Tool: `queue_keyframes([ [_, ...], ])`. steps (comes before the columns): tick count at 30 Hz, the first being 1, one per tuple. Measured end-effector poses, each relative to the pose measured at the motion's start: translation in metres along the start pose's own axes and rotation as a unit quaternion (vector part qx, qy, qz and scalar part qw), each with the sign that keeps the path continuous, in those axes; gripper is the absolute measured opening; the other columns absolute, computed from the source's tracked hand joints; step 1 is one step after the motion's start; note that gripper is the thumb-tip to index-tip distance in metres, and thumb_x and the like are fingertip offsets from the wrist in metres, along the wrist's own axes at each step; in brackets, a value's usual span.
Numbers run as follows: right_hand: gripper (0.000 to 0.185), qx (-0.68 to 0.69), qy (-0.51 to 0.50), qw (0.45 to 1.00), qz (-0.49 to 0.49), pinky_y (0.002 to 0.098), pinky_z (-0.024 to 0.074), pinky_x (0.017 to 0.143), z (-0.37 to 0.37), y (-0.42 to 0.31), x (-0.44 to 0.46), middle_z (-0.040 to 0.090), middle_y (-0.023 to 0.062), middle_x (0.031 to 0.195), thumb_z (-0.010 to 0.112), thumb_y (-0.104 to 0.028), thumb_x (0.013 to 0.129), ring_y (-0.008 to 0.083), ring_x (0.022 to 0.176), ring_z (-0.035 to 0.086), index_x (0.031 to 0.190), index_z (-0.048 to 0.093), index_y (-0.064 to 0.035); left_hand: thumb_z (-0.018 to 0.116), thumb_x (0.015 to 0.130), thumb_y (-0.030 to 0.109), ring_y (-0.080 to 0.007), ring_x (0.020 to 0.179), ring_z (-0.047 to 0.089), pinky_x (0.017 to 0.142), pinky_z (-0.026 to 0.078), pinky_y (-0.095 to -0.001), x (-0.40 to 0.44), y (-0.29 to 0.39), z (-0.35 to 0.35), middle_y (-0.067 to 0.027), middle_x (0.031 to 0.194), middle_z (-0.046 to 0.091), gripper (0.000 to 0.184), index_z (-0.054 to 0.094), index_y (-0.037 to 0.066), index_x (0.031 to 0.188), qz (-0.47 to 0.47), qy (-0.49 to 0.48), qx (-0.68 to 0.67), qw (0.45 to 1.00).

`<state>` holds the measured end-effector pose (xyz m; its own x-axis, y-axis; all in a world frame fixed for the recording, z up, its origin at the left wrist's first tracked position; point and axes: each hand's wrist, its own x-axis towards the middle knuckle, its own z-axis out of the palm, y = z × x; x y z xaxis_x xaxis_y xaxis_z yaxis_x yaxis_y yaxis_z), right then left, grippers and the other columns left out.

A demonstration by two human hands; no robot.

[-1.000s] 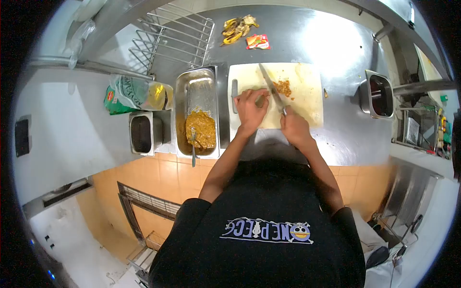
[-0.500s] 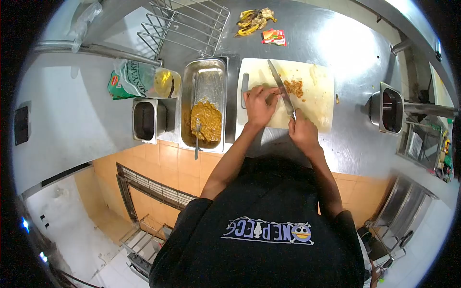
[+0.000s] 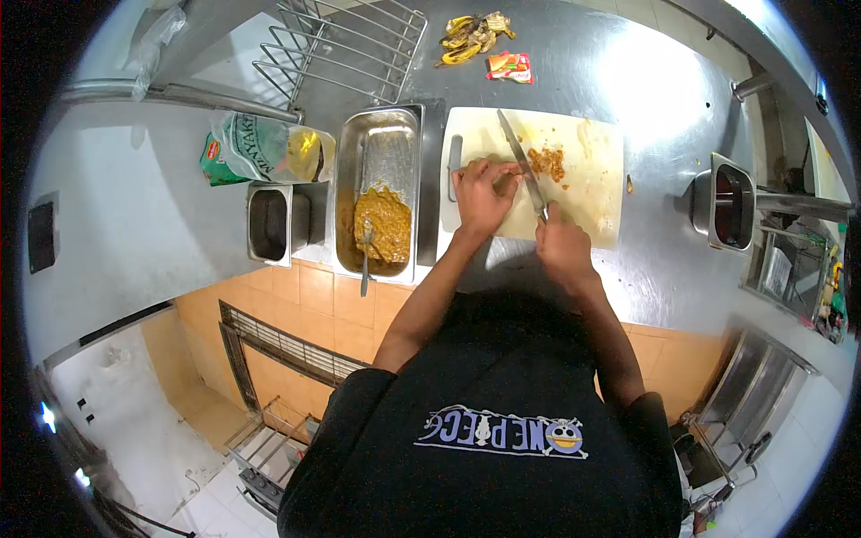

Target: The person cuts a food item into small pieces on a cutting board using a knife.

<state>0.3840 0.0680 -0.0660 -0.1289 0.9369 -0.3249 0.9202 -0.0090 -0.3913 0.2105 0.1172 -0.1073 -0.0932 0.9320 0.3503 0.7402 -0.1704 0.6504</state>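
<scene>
My right hand [image 3: 564, 247] is closed around the handle of a long kitchen knife [image 3: 525, 157]. The blade lies across a white cutting board [image 3: 595, 206], its tip pointing away from me. Just left of the blade, my left hand [image 3: 485, 195] is closed with its fingertips pressed down on the board. A bit of something reddish-brown shows by those fingertips, mostly hidden. Chopped brown bits [image 3: 546, 164] lie in a small heap on the right side of the knife.
A deep steel pan [image 3: 380, 143] left of the board holds brown mash [image 3: 386, 224] and a spoon [image 3: 365, 260]. Beyond are banana peels [image 3: 473, 38], a red packet [image 3: 509, 67] and a wire rack [image 3: 345, 45]. Smaller steel containers [image 3: 269, 224] and bags [image 3: 260, 152] stand left.
The knife and my right hand have shifted very slightly left, closer to my left fingertips. The whole view has also drifted a little; the rest looks the same.
</scene>
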Motion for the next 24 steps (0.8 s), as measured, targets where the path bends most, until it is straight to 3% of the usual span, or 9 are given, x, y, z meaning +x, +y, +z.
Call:
queue_keyframes([
  [2, 0.025, 0.090, 0.069, 0.990, -0.083, 0.0609, 0.0519, 0.070, 0.004, 0.014, -0.001, 0.069, 0.0270, 0.086, 0.057, -0.023, 0.104, 0.0513, 0.078, 0.067, 0.116, 0.054, -0.0021, 0.084, 0.084, 0.024, -0.0185, 0.097, 0.064, 0.094, 0.037, -0.0397, 0.001, 0.001, -0.001, 0.0060, 0.091, 0.072, 0.018, 0.079, 0.020, 0.100, -0.005, -0.005, -0.004, 1.000],
  [5, 0.025, 0.160, 0.109, 0.978, -0.083, 0.0603, 0.0503, 0.070, 0.011, 0.020, -0.004, 0.068, 0.0282, 0.086, 0.058, -0.024, 0.103, 0.0517, 0.078, 0.066, 0.114, 0.057, -0.0011, 0.084, 0.084, 0.024, -0.0182, 0.097, 0.064, 0.094, 0.037, -0.0396, 0.002, 0.001, -0.004, 0.0060, 0.091, 0.072, 0.017, 0.079, 0.019, 0.100, -0.014, -0.017, -0.012, 1.000],
  [9, 0.023, 0.163, 0.082, 0.982, -0.043, 0.0600, 0.0503, 0.070, 0.002, 0.018, -0.007, 0.067, 0.0282, 0.085, 0.060, -0.024, 0.103, 0.0509, 0.079, 0.066, 0.110, 0.057, -0.0018, 0.084, 0.085, 0.027, -0.0174, 0.097, 0.064, 0.094, 0.037, -0.0391, 0.002, 0.001, -0.001, 0.0061, 0.089, 0.071, 0.017, 0.079, 0.019, 0.098, -0.017, -0.023, -0.006, 1.000],
  [12, 0.020, 0.136, 0.140, 0.976, -0.098, 0.0589, 0.0509, 0.067, 0.010, 0.019, -0.006, 0.067, 0.0261, 0.083, 0.060, -0.023, 0.102, 0.0507, 0.073, 0.065, 0.105, 0.056, -0.0038, 0.084, 0.086, 0.029, -0.0172, 0.097, 0.064, 0.093, 0.037, -0.0389, 0.003, 0.002, -0.003, 0.0061, 0.088, 0.070, 0.017, 0.079, 0.019, 0.099, -0.016, -0.030, -0.008, 0.999],
  [24, 0.022, 0.099, 0.110, 0.985, -0.084, 0.0606, 0.0518, 0.065, 0.011, 0.018, -0.008, 0.068, 0.0259, 0.080, 0.059, -0.025, 0.103, 0.0503, 0.072, 0.067, 0.107, 0.055, -0.0040, 0.083, 0.087, 0.030, -0.0196, 0.098, 0.065, 0.093, 0.038, -0.0409, 0.002, 0.004, -0.008, 0.0051, 0.089, 0.070, 0.017, 0.079, 0.020, 0.101, -0.007, -0.029, 0.002, 1.000],
])
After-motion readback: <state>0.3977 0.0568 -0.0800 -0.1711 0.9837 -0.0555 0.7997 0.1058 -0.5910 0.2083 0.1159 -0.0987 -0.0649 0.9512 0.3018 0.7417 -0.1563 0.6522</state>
